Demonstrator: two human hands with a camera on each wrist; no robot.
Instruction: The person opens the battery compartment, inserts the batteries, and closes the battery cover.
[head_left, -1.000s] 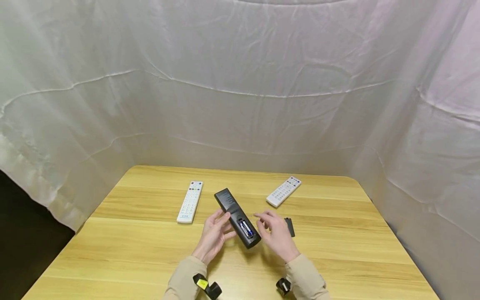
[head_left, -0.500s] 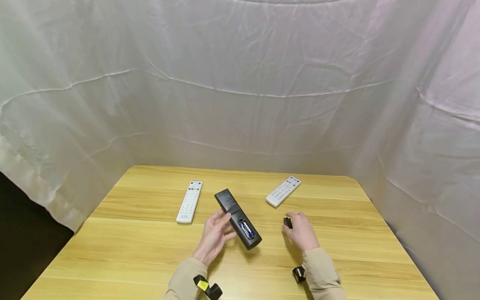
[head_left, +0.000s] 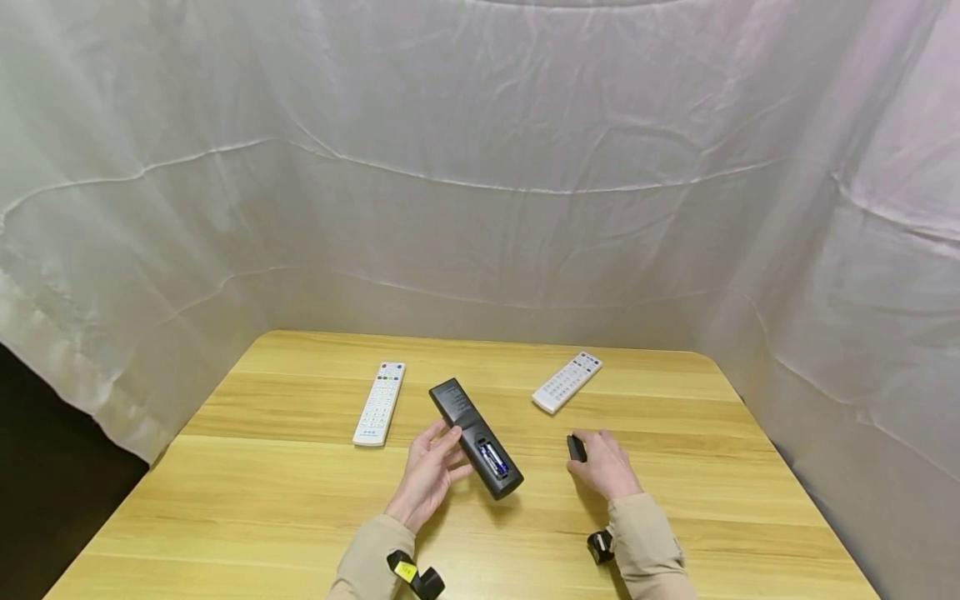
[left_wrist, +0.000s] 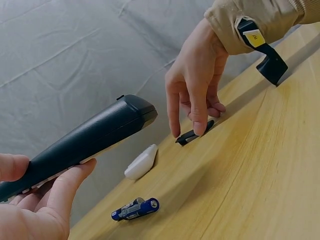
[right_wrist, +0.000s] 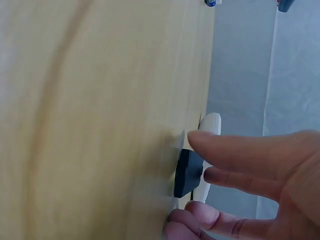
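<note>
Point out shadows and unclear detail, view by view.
Head: soft shadow on the table beside the right hand; print on the black remote unreadably small. Left wrist: shadow streaks the table beneath the right sleeve. Right wrist: table grain looks soft, with a blurry shadow beside the black cover.

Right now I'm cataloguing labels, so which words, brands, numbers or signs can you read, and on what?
None reads clearly.
Black remote: back print too small.
Left white remote: markings too small.
Right white remote: markings too small.
Batteries: labels blurred.
Left wrist's yellow tag, right wrist's yellow tag: unclear.
</note>
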